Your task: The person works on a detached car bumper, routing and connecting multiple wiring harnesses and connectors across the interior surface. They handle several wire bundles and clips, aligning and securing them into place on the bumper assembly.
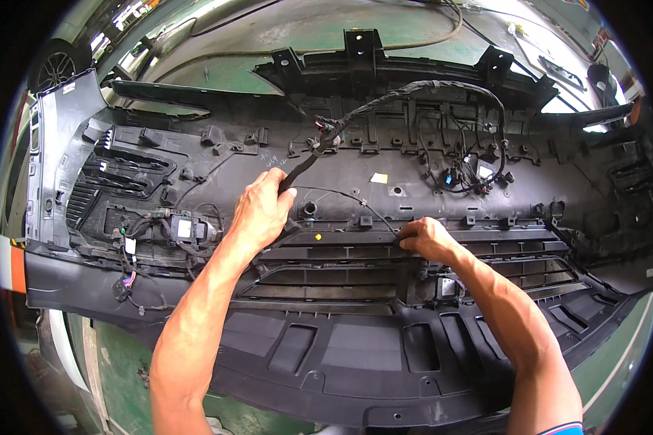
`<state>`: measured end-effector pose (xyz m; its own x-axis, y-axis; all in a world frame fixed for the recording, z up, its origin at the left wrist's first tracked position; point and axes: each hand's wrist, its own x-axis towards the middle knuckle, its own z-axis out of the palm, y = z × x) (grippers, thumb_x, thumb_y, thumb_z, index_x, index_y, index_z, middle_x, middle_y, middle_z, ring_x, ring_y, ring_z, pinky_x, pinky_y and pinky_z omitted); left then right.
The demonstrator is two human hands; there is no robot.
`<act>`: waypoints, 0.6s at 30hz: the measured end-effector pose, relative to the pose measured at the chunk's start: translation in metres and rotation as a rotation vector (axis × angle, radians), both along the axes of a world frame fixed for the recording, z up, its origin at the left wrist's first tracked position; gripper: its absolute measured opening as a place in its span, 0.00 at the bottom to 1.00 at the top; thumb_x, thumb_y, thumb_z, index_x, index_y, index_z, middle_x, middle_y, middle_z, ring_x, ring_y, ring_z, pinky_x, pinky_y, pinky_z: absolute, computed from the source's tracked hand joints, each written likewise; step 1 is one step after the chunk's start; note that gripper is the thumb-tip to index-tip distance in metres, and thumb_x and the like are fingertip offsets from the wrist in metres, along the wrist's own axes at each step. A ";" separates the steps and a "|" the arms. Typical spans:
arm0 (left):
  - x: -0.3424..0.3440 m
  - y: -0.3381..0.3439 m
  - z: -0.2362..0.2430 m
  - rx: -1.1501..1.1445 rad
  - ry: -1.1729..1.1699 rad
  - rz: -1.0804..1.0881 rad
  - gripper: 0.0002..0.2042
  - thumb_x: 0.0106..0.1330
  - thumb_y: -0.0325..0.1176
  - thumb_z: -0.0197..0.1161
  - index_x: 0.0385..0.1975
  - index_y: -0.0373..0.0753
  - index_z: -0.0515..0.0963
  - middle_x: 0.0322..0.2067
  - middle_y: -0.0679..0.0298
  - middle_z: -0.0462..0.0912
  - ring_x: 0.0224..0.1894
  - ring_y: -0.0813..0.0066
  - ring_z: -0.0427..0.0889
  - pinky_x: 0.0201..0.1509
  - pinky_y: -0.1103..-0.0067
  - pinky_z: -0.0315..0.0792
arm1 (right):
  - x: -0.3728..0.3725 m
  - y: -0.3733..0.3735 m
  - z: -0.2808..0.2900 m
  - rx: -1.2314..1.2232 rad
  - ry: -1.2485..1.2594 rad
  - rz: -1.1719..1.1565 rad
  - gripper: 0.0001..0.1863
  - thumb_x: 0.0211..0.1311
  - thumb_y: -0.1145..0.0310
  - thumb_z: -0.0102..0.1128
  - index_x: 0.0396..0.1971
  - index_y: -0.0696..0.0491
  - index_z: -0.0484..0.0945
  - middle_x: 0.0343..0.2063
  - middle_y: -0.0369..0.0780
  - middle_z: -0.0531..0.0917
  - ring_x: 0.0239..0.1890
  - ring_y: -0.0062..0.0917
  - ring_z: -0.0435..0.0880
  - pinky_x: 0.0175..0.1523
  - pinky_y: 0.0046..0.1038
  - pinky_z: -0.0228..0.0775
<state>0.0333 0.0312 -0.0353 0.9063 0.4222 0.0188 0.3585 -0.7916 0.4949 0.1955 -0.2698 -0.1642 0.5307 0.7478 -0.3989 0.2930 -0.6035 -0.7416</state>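
Left hand (263, 208) grips a thick black cable (303, 167) — it arches toward the far edge of the bumper (326, 170) and drops short of the right edge. Right hand (429, 240) pinches a thin wire (363, 203) by the grille (341, 278) — around the bumper's middle.

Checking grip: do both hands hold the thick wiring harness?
No: left hand holds the thick wiring harness, right hand pinches the thin cable.
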 end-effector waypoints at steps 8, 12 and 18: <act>-0.003 0.003 -0.008 0.010 -0.040 0.009 0.15 0.70 0.37 0.61 0.46 0.30 0.75 0.42 0.44 0.83 0.47 0.43 0.83 0.52 0.61 0.75 | -0.011 0.003 -0.004 0.055 -0.297 0.212 0.16 0.58 0.66 0.67 0.45 0.54 0.87 0.43 0.47 0.87 0.48 0.44 0.86 0.56 0.38 0.77; -0.004 0.002 -0.010 0.012 -0.017 0.015 0.15 0.70 0.37 0.62 0.46 0.30 0.75 0.42 0.45 0.83 0.47 0.44 0.83 0.52 0.61 0.75 | -0.016 0.004 -0.003 0.042 -0.350 0.243 0.15 0.58 0.66 0.66 0.45 0.54 0.87 0.44 0.47 0.87 0.48 0.45 0.85 0.55 0.40 0.77; -0.007 0.002 -0.014 0.026 -0.007 0.000 0.15 0.68 0.36 0.63 0.46 0.31 0.76 0.44 0.48 0.80 0.46 0.47 0.83 0.52 0.63 0.75 | 0.001 -0.001 0.008 0.042 -0.049 0.055 0.16 0.60 0.66 0.66 0.46 0.57 0.85 0.42 0.47 0.89 0.45 0.40 0.88 0.55 0.35 0.78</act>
<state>0.0264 0.0328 -0.0488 0.9061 0.4216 0.0360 0.3553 -0.8042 0.4765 0.1961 -0.2713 -0.1563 0.5070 0.7917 -0.3407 0.3614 -0.5542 -0.7499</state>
